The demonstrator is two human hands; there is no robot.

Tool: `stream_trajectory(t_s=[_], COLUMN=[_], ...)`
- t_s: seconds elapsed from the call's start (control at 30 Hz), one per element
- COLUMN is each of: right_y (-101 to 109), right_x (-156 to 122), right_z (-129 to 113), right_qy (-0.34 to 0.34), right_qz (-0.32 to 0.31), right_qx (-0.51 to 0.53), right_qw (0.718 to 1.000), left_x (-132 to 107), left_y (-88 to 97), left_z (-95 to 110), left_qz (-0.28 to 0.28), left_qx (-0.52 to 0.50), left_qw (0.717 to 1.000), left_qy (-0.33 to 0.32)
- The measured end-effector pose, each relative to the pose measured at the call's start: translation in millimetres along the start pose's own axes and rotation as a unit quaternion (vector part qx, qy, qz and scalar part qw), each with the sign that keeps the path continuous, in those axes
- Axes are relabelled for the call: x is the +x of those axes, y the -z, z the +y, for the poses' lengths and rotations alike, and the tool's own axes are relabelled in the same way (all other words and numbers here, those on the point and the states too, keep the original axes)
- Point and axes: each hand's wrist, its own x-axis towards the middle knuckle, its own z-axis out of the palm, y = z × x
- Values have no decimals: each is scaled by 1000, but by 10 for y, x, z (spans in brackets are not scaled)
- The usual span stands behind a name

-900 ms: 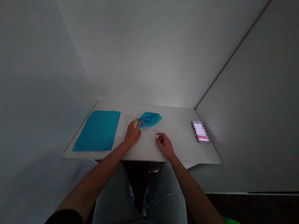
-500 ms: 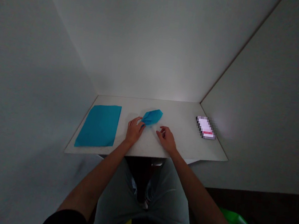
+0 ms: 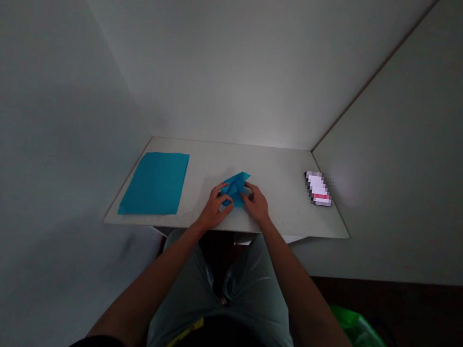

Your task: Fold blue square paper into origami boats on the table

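Observation:
A small piece of folded blue paper (image 3: 236, 184) is between my two hands, just above or on the white table; its folds stand partly open and one point sticks up toward the back. My left hand (image 3: 215, 204) is at its left side, with fingers and thumb curved apart in a loose C near its lower edge. On the right, my right hand (image 3: 255, 202) pinches the paper's right side between thumb and fingers. Part of the paper is covered by the fingertips.
Flat blue sheets (image 3: 155, 183) lie on the left part of the white table (image 3: 283, 203). A phone (image 3: 318, 189), its screen lit and blurred, rests by the right wall. Walls enclose the table on three sides. A green plastic bag (image 3: 369, 342) is at the lower right.
My right hand has moved in from the right and taken hold of the folded paper. The paper has been turned and its folds opened somewhat. My left hand's fingers have spread.

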Motion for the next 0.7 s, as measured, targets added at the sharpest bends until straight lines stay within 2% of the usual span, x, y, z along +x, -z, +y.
stream_trajectory(t_s=[0.2, 0.33, 0.43, 0.7], right_y=[29, 54, 78, 66], right_x=[-42, -58, -69, -90], right_z=[19, 7, -4, -26], right_qy=[37, 76, 78, 138], right_qz=[-55, -94, -114, -137], right_qx=[40, 30, 41, 59], right_qw=[997, 992, 989, 979], left_x=[59, 213, 292, 317], left_y=[36, 71, 79, 51], left_z=[-50, -81, -95, -104], left_qz=[57, 44, 27, 63], left_qx=[-9, -40, -81, -80], left_qw=[994, 992, 988, 978], left_qy=[89, 108, 126, 182])
